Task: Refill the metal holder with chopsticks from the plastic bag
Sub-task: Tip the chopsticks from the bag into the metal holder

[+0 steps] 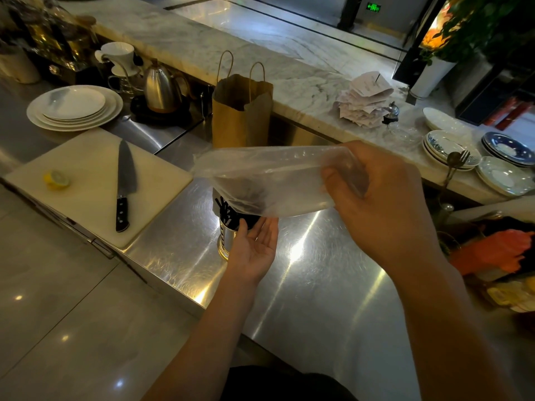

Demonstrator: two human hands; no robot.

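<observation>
A shiny metal holder stands upright on the steel counter, with dark chopsticks sticking out of its top. Above it a clear plastic bag hangs sideways, its mouth over the holder. My right hand grips the bag's closed end, raised to the right. My left hand lies palm up beside the holder, fingers relaxed, touching its right side near the rim. The bag hides part of the holder's top.
A white cutting board with a knife and a lemon half lies left. A brown paper bag stands behind the holder. Stacked plates, a kettle, receipts and dishes sit around.
</observation>
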